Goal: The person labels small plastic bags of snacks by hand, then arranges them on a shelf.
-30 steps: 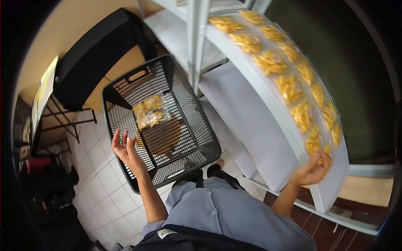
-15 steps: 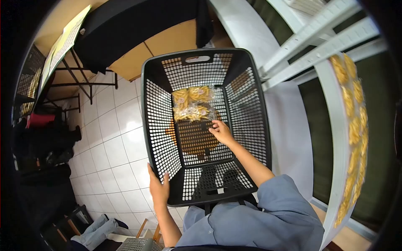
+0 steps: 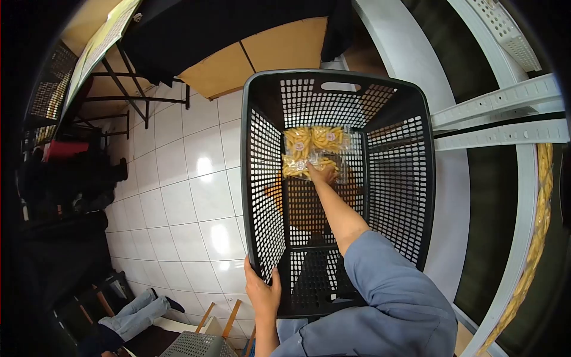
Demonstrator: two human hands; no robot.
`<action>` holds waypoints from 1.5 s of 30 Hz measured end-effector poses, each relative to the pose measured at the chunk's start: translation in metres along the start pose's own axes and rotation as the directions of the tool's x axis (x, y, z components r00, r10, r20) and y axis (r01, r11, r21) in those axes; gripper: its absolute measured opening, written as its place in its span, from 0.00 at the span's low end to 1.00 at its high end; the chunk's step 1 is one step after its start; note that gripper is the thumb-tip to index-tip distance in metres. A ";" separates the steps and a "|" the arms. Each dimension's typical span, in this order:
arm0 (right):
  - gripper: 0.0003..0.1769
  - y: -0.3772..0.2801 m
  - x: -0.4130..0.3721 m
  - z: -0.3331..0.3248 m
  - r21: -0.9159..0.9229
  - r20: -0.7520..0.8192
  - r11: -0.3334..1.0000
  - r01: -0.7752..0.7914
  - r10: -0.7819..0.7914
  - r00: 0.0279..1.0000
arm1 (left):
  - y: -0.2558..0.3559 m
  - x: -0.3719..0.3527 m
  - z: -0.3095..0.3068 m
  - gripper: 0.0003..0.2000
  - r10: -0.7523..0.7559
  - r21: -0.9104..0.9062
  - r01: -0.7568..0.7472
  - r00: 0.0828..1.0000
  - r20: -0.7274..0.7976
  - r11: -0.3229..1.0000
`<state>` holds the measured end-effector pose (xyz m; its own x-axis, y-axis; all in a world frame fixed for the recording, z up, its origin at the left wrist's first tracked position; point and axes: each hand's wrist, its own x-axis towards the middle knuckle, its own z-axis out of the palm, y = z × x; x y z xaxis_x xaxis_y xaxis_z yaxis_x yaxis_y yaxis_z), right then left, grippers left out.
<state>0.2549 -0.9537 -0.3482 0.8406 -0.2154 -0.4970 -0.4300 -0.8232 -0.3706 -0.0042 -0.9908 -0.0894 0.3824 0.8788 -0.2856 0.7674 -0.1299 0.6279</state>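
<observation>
1. Black basket (image 3: pixel 245 149), perforated walls, seen from above; its floor is far below the rim.
2. Two clear packets of yellow snacks lie on the basket floor, toward the far wall, under the far handle slot.
3. Far packet (image 3: pixel 316 138): flat, just short of the far wall, nothing touching it but its neighbour.
4. Near packet (image 3: pixel 295 167): just on the near side of the far one, edges touching or overlapping.
5. Right hand (image 3: pixel 323 174): arm reaches straight down into the basket and the hand rests on the right end of the near packet. The fingertips are hidden under the hand and against the wrapper, so I cannot tell whether they pinch the packet or only lie on it.
6. Left hand (image 3: pixel 262 291): at the basket's near left corner, clamped on the rim, thumb inside, fingers outside.
7. Left of the basket: white floor tiles (image 3: pixel 184 196).
8. Right of the basket: a white shelf edge (image 3: pixel 523 196), with a row of similar yellow packets (image 3: pixel 540 208) along it.
</observation>
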 end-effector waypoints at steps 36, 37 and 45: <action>0.28 0.294 -0.236 -0.562 0.674 -0.269 0.207 0.709 -0.825 0.496 | 0.149 -0.243 0.071 0.24 0.804 -0.842 0.207 0.254 0.537 0.497; 0.28 0.311 -0.243 -0.568 0.658 -0.300 0.213 0.722 -0.806 0.511 | 0.151 -0.259 0.079 0.27 0.795 -0.839 0.259 0.280 0.539 0.478; 0.19 0.412 -0.302 -0.626 0.342 -0.530 0.463 0.818 -0.624 0.575 | 0.168 -0.361 0.105 0.20 0.743 -0.679 0.589 0.188 0.642 0.438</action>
<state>0.0302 -1.5563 0.1399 0.9259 0.1112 0.3612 0.3755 -0.3780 -0.8462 0.0408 -1.3784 0.0437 0.9727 -0.2261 -0.0517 0.2114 0.7727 0.5985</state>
